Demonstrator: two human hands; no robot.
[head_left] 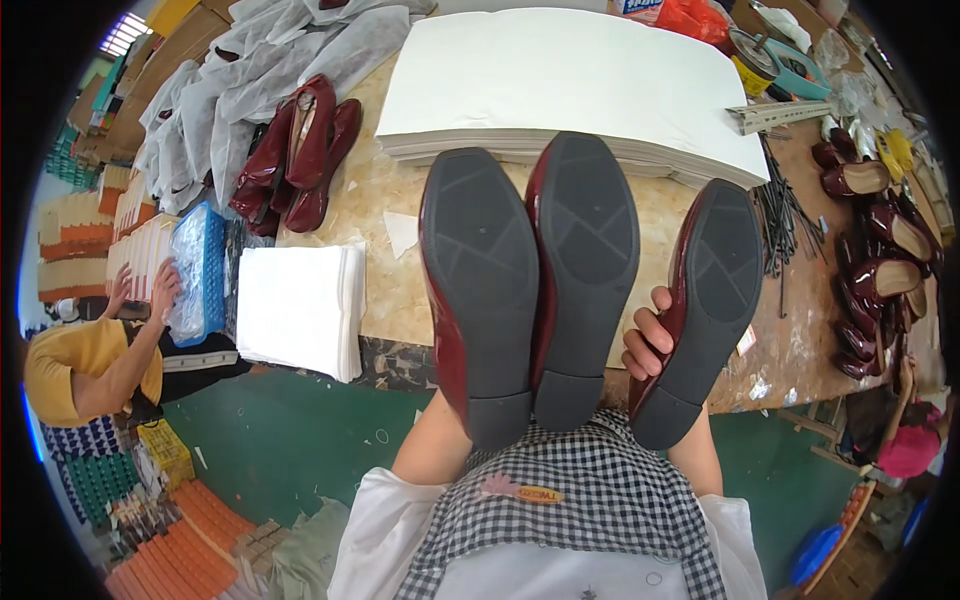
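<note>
The right hand [650,340] is clenched around a dark red glossy shoe [700,300], sole turned up toward the camera, likely so the sole can be seen; the left hand is hidden behind two more upturned shoes [530,290], so its grip cannot be told, though they seem carried on it. Beyond lie a white paper stack [560,80] far across the worktable [400,290], folded sheets [300,310] left, shoe rows [880,270] right, and a co-worker's hands [140,290] far left.

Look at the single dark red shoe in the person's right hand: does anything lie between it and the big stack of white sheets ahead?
Nothing visible does. The shoe in the right hand sits beside the stack of white sheets, with only bare tabletop between them.
</note>
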